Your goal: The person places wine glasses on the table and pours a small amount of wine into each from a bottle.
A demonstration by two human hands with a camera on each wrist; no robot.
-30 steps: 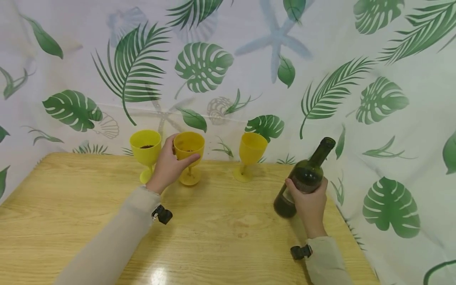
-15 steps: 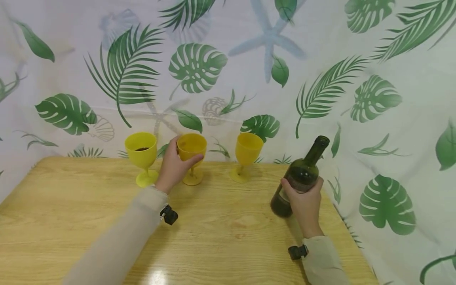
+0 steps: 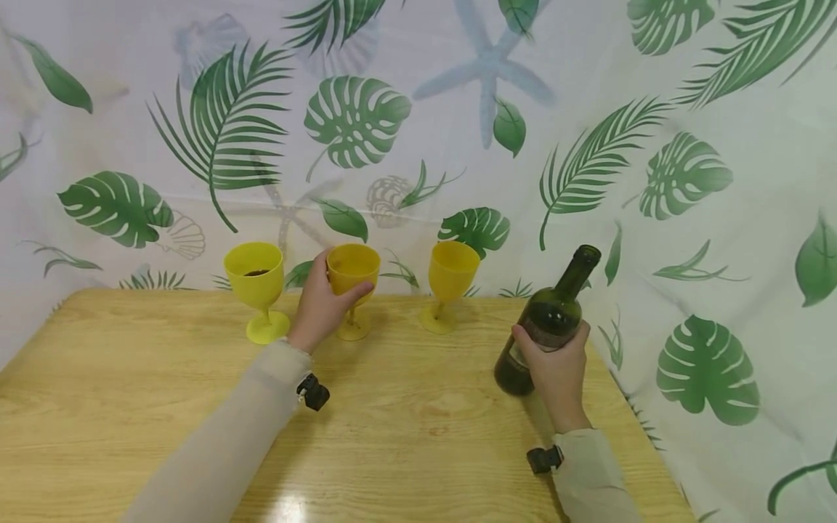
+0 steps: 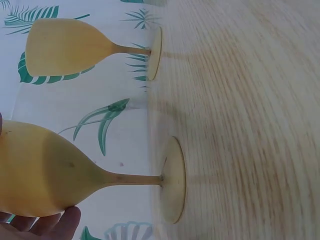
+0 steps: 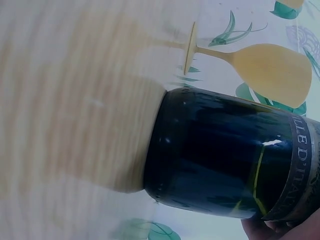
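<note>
My left hand point(image 3: 325, 305) grips the bowl of a yellow plastic goblet point(image 3: 356, 266), the middle one of three in a row. In the left wrist view that goblet's stem and round foot point(image 4: 173, 180) show at the tabletop, with fingertips point(image 4: 70, 222) against the bowl. To its left stands a brighter yellow goblet point(image 3: 255, 280) with dark liquid inside. Another yellow goblet point(image 3: 451, 272) is on the right, untouched. My right hand point(image 3: 557, 370) holds a dark green wine bottle point(image 3: 552, 312) round its body. The bottle is uncapped, its base point(image 5: 170, 145) down at the table.
The wooden table point(image 3: 392, 436) ends at the back against a white cloth point(image 3: 418, 203) printed with green leaves and starfish. The cloth also hangs along the right edge, close to the bottle. A small black camera is strapped on each wrist.
My left hand has shifted the middle goblet a little to the right, widening the gap to the left goblet. The whole view has drifted slightly; the right hand stays on the bottle.
</note>
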